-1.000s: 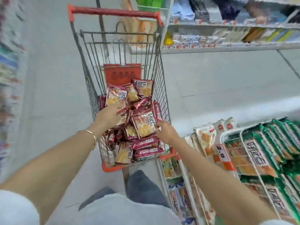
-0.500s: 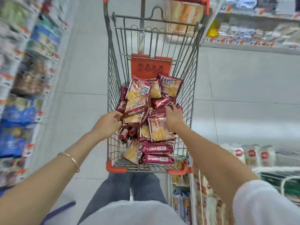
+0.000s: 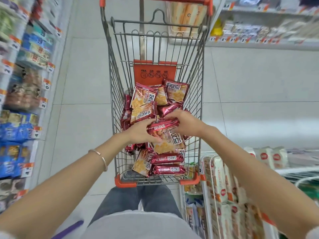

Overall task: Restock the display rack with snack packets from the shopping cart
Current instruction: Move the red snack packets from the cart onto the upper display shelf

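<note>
A wire shopping cart (image 3: 119, 80) with red trim stands in front of me, holding several red snack packets (image 3: 143, 100). My left hand (image 3: 139, 131) and my right hand (image 3: 184, 121) are both down in the cart. Together they grip a bunch of red packets (image 3: 167, 138) lifted slightly off the pile, the left from the left side, the right from above. The display rack (image 3: 205, 169) with white wire dividers sits at lower right, holding pale snack packets (image 3: 221, 183).
Blurred store shelves (image 3: 22, 100) with price tags line the left side. Another shelf unit (image 3: 259, 38) runs along the upper right. Grey tiled floor (image 3: 259, 83) lies on both sides of the cart. My legs are below the cart's near end.
My view has turned left, centring the cart. My two hands have come together on a bunch of packets in the middle of the cart.
</note>
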{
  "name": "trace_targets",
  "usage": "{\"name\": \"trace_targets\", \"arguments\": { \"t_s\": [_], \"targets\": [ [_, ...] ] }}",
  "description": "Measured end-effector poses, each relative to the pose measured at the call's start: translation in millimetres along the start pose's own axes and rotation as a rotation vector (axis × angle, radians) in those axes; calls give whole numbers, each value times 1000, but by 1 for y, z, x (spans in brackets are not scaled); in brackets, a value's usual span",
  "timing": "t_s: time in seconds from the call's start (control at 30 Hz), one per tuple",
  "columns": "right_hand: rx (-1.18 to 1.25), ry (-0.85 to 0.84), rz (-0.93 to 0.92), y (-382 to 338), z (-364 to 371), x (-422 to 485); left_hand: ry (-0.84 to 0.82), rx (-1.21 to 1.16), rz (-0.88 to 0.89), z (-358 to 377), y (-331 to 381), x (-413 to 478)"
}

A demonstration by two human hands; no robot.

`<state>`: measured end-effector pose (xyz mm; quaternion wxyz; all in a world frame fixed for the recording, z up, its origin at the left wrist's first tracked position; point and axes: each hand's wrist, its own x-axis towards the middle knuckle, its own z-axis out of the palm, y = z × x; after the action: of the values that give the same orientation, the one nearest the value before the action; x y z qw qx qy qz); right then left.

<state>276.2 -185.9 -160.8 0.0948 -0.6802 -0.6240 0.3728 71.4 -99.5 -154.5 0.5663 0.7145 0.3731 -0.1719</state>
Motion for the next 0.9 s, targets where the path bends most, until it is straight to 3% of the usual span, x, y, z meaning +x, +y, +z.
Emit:
{"name": "trace_targets", "arguments": {
  "t_s": [0.17, 0.23, 0.3, 0.4, 0.47, 0.57, 0.9],
  "targets": [
    [491, 225, 201, 1, 9, -3, 71, -185, -103, -11, -10, 9],
    [505, 262, 362, 15, 29, -2, 149, -236, -161, -18, -27, 10],
    [304, 67, 463, 30, 59, -1, 223, -318, -190, -25, -39, 8],
    [51, -407, 486, 44, 115, -8, 257, -448, -188, -33, -46, 4],
    [-43, -483, 483, 51, 148, -15, 249, -525, -191, -37, -52, 0],
    [-55, -323, 461, 50, 154, -17, 270, -625, -198, -39, -60, -6],
    [882, 96, 476, 65, 3, -19, 611, -712, -117, -44, -38, -18]
  ]
}}
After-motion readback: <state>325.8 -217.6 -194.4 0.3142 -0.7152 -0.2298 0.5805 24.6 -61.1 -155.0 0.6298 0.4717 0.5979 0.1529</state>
